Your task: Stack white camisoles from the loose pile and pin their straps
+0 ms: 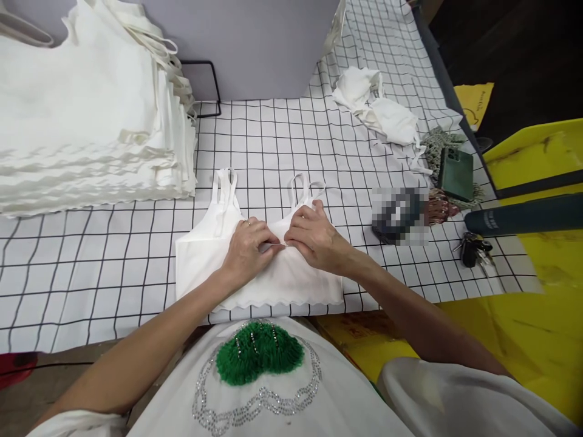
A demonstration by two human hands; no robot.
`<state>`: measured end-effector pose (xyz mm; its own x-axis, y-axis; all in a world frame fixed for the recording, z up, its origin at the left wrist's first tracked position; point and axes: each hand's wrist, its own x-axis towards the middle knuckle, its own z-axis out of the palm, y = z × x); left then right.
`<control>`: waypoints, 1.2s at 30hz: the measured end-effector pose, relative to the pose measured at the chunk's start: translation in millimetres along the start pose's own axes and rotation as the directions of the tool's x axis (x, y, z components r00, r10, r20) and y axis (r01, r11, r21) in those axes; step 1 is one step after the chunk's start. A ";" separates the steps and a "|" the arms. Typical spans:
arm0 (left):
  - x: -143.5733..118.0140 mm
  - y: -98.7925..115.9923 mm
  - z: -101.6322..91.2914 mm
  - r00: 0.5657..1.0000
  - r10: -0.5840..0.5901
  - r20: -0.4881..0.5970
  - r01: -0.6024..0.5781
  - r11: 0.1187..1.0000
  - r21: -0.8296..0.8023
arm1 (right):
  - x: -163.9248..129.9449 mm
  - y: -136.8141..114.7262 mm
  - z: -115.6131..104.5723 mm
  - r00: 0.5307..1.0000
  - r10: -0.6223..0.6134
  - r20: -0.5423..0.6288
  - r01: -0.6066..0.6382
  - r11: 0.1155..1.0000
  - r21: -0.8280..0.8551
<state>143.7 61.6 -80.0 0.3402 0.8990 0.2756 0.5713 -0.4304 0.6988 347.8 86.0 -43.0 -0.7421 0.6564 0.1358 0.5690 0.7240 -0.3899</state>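
Observation:
A white bra top [204, 267] lies flat on the checked cloth in front of me, straps pointing away and scalloped hem towards me. My left hand [250, 246] rests on its middle, thumb and fingers closed in a pinch. Close beside it, my right hand [314, 237] is pinched too, over the right cup. A thin pale strand seems to run between the two pinches, at the neckline's centre. The fingertips hide what exactly is gripped there.
A tall stack of white bra tops [91, 121] stands at the left, by a grey panel [255, 48]. More white garments [378, 109] lie at the back right. Near the right edge are a green phone [456, 174], keys [473, 250] and a dark bottle [523, 214].

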 end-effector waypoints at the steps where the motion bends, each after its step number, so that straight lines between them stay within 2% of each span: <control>1: 0.0 0.2 0.0 1.000 -0.007 0.002 0.007 1.000 -0.001 | -0.8 -0.6 -0.7 1.000 -0.005 0.017 0.005 1.000 -0.019; 5: 1.0 1.0 -0.8 0.999 -0.035 0.029 0.036 0.999 -0.021 | 0.6 -3.8 -8.5 0.992 -0.019 0.122 0.029 0.997 -0.074; 7: 2.3 0.9 -1.3 0.997 -0.048 0.064 0.049 0.999 -0.018 | 6.3 -1.2 -16.8 0.982 -0.013 0.190 0.020 0.999 -0.037; 10: 4.1 0.4 -1.5 0.991 -0.064 0.115 0.062 0.998 0.025 | 21.4 14.3 -36.0 0.962 0.060 0.265 -0.098 0.986 0.132; 13: 5.0 -0.5 -0.7 0.988 -0.072 0.139 0.063 0.996 0.070 | 41.1 38.9 -60.8 0.944 0.157 0.292 -0.253 0.910 0.329; 16: 4.3 -2.5 0.6 0.986 -0.069 0.152 0.055 0.994 0.096 | 61.1 61.8 -81.9 0.942 0.256 0.218 -0.326 0.855 0.404; 19: 2.8 -5.1 2.0 0.988 -0.058 0.142 0.043 0.993 0.109 | 77.3 78.6 -89.0 0.932 0.346 0.110 -0.362 0.862 0.356; 26: 2.9 -9.4 6.6 0.992 -0.042 0.123 0.025 0.990 0.137 | 87.9 103.8 -65.7 0.947 0.320 0.016 -0.313 0.912 0.267; 28: 3.3 -9.9 4.4 0.995 -0.009 0.102 -0.004 0.992 0.129 | 78.2 100.5 -59.2 0.952 0.298 -0.068 -0.280 0.940 0.196; 30: 1.2 -9.5 -1.6 0.997 0.047 0.060 -0.053 0.992 0.111 | 58.6 86.5 -52.3 0.943 0.270 -0.194 -0.246 0.960 0.135; 33: -10.4 -6.4 -15.0 0.991 0.136 0.000 -0.135 0.984 0.119 | 12.4 47.3 -37.1 0.921 0.217 -0.324 -0.202 0.976 0.081; 36: -30.6 -1.3 -24.8 0.976 0.216 0.026 -0.217 0.958 0.188 | -36.3 4.3 -17.1 0.914 0.222 -0.338 -0.264 0.961 -0.083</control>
<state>114.0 36.7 -73.0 0.4749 0.7827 0.4024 0.6139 -0.6222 0.4857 383.2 68.9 -34.0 -0.4324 0.8329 0.3454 0.7723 0.5398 -0.3350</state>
